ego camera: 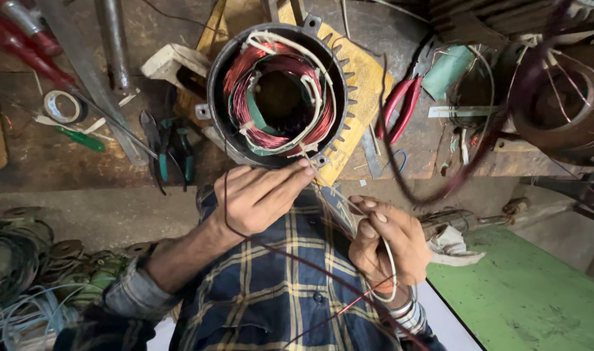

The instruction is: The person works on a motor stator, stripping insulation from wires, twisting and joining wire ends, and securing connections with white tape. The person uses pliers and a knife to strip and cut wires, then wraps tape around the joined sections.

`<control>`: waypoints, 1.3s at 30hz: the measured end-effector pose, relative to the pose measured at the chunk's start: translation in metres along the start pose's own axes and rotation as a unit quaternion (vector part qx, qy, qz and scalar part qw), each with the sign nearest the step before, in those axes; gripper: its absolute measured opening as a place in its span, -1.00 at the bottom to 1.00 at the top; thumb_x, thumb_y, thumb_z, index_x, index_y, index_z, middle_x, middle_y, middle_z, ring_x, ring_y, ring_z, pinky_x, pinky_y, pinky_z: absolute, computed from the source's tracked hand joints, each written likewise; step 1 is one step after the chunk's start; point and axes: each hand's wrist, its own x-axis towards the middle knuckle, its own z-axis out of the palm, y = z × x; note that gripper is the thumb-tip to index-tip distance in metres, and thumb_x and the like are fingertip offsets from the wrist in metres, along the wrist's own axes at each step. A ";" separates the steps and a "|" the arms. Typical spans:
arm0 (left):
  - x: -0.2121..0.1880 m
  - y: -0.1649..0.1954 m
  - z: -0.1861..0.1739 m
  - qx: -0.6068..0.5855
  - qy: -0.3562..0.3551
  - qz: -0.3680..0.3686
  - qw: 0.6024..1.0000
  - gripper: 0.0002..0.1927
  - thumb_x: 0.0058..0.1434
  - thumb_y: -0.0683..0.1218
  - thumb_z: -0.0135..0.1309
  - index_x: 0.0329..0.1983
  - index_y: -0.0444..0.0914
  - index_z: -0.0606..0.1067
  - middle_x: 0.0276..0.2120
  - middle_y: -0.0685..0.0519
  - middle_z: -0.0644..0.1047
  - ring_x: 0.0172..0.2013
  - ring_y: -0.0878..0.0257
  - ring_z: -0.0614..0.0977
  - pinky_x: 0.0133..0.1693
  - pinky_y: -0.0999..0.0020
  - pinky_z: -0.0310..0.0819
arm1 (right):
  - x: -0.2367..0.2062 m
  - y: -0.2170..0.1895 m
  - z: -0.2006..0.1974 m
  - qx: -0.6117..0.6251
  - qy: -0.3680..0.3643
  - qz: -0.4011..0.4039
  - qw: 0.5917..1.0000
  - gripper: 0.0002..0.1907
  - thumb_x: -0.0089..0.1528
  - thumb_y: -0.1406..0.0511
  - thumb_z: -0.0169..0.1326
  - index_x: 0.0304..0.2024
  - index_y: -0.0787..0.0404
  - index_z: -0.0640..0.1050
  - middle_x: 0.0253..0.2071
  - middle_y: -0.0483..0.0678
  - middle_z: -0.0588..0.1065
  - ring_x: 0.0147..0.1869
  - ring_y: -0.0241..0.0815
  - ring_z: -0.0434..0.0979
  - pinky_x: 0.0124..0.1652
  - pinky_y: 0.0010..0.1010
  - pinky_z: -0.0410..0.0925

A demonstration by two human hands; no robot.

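Hands on stator winding lead

Copper-red windings fill the round dark metal motor stator [277, 94], which lies on its side on the worn brown bench [56, 156] at the far middle of the scene, its open bore facing the camera. Thin white sleeved cord [318, 88] is laced over the coils and trails off the near edge of the housing toward the person.

The left hand [261, 195] sits just near of the stator, fingers pinched together on the white cord where it leaves the housing; its grip is closed on that cord. The right hand [388, 244], nearer and further right, is curled shut round the same cord, which loops down across the palm toward the wrist. A thin dark red wire [323, 268] runs across the blue and yellow checked shirt [277, 286] beneath both hands.

On the bench left of the stator lie green-handled pliers [175, 153], a small roll of white tape [62, 106] and a green-handled screwdriver [81, 138]. Right of the stator lie red-handled pliers [400, 107]. A second motor part wound with wire [560, 104] stands at far right, blurred. A green painted surface [524, 299] shows at near right.
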 end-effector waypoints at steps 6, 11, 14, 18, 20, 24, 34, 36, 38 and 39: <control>0.015 0.007 -0.013 -0.062 -0.064 -0.071 0.994 -0.68 0.24 -0.24 0.27 0.08 -0.26 0.63 -0.21 0.07 0.61 -0.38 0.27 0.65 -0.36 0.39 0.54 | 0.013 -0.018 -0.018 0.011 -0.092 0.089 0.992 -0.71 0.27 0.59 0.09 0.05 0.41 0.49 -0.02 0.18 0.55 0.05 0.00 0.67 -0.07 -0.43 0.52; 0.024 0.009 -0.022 -0.099 -0.127 -0.124 0.979 -0.67 0.22 -0.24 0.25 0.07 -0.24 0.63 -0.23 0.08 0.59 -0.41 0.29 0.65 -0.39 0.40 0.56 | 0.000 -0.002 -0.014 0.030 -0.057 0.025 0.998 -0.77 0.36 0.57 0.08 0.07 0.44 0.47 0.03 0.16 0.51 0.03 0.02 0.68 -0.07 -0.45 0.55; 0.027 0.008 -0.021 -0.061 -0.116 -0.112 0.985 -0.75 0.23 -0.18 0.30 -0.02 -0.26 0.64 -0.24 0.09 0.60 -0.38 0.27 0.66 -0.42 0.36 0.53 | -0.003 0.007 -0.011 0.081 -0.033 0.010 0.996 -0.72 0.29 0.54 0.12 0.05 0.49 0.46 0.01 0.20 0.51 -0.04 0.00 0.65 -0.13 -0.43 0.53; 0.026 0.006 -0.020 -0.019 -0.120 -0.055 0.991 -0.78 0.21 -0.19 0.28 -0.08 -0.30 0.61 -0.07 0.06 0.64 -0.26 0.27 0.69 -0.32 0.38 0.59 | -0.001 0.008 -0.016 -0.029 -0.016 -0.045 0.998 -0.78 0.25 0.56 0.10 -0.04 0.45 0.50 -0.08 0.16 0.57 -0.19 -0.05 0.64 -0.23 -0.42 0.50; 0.025 0.004 -0.021 -0.027 -0.115 -0.052 0.992 -0.80 0.23 -0.20 0.28 -0.09 -0.32 0.60 -0.01 0.05 0.64 -0.23 0.26 0.70 -0.27 0.38 0.61 | 0.001 0.005 -0.017 -0.007 -0.037 -0.011 0.999 -0.80 0.26 0.56 0.08 -0.04 0.44 0.50 -0.06 0.18 0.57 -0.18 -0.04 0.64 -0.23 -0.41 0.51; 0.025 0.002 -0.020 -0.042 -0.107 -0.037 0.993 -0.83 0.24 -0.22 0.27 -0.11 -0.34 0.61 -0.03 0.04 0.64 -0.23 0.25 0.70 -0.27 0.38 0.61 | 0.004 0.000 -0.008 0.046 -0.015 0.033 0.998 -0.83 0.36 0.57 0.04 0.00 0.44 0.48 -0.05 0.21 0.53 -0.08 0.02 0.69 -0.13 -0.35 0.59; 0.028 0.009 -0.024 -0.108 -0.146 -0.119 0.976 -0.69 0.23 -0.23 0.25 0.05 -0.19 0.65 -0.28 0.07 0.57 -0.41 0.28 0.65 -0.36 0.39 0.57 | 0.017 -0.010 -0.002 0.006 -0.029 0.004 1.000 -0.85 0.39 0.53 0.04 0.02 0.40 0.47 -0.08 0.15 0.52 0.01 0.05 0.70 -0.04 -0.29 0.62; 0.029 0.008 -0.023 -0.106 -0.147 -0.122 0.976 -0.69 0.22 -0.22 0.26 0.03 -0.18 0.65 -0.26 0.09 0.58 -0.38 0.26 0.66 -0.34 0.37 0.58 | 0.019 -0.006 0.000 0.005 0.000 -0.028 1.000 -0.86 0.38 0.54 0.04 0.00 0.41 0.48 -0.10 0.15 0.54 -0.05 0.02 0.70 -0.10 -0.30 0.62; 0.030 0.007 -0.022 -0.102 -0.146 -0.124 0.976 -0.71 0.22 -0.22 0.27 0.02 -0.17 0.66 -0.25 0.10 0.59 -0.39 0.25 0.67 -0.35 0.38 0.59 | 0.022 -0.002 0.001 0.000 -0.001 -0.064 0.998 -0.84 0.34 0.52 0.08 -0.02 0.41 0.48 -0.12 0.13 0.57 -0.09 -0.01 0.71 -0.14 -0.30 0.61; 0.030 0.006 -0.022 -0.099 -0.144 -0.124 0.977 -0.71 0.22 -0.23 0.27 0.01 -0.16 0.66 -0.25 0.10 0.59 -0.41 0.26 0.67 -0.36 0.39 0.59 | 0.023 0.000 -0.001 -0.005 -0.016 -0.086 0.996 -0.81 0.30 0.49 0.11 -0.03 0.42 0.49 -0.13 0.11 0.59 -0.11 -0.01 0.71 -0.14 -0.29 0.60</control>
